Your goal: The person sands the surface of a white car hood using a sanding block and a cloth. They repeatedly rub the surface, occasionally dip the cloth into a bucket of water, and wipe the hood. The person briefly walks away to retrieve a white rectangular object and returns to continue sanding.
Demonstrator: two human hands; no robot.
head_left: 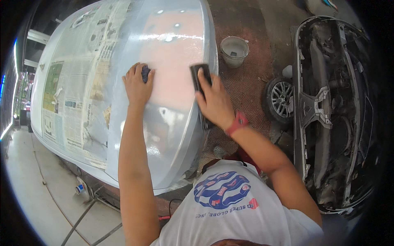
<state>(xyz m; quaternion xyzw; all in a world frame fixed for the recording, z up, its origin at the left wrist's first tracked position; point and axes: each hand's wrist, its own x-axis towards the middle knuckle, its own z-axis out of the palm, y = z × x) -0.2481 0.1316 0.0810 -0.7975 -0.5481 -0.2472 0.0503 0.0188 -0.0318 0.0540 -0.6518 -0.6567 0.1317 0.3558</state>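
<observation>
A white car body panel (164,131) with a pale pink patch (170,61) lies before me, its surface glossy and wet-looking. My left hand (137,86) rests on it at the patch's left side, fingers closed around a dark crumpled wad (145,74), perhaps a cloth or sponge. At the panel's right edge, my right hand (215,100) grips a flat black block (197,77), which looks like a sanding block. The thumb and fingers press it against the rounded edge. A red watch or band (238,122) circles my right wrist.
Newspaper sheets (74,98) cover the panel's left part. A whitish bucket (234,51) with a dark item inside stands on the reddish-brown patterned floor (250,78). Further right are a wheel (282,98) and another car's exposed front (328,106). Metal bars (82,217) lie at lower left.
</observation>
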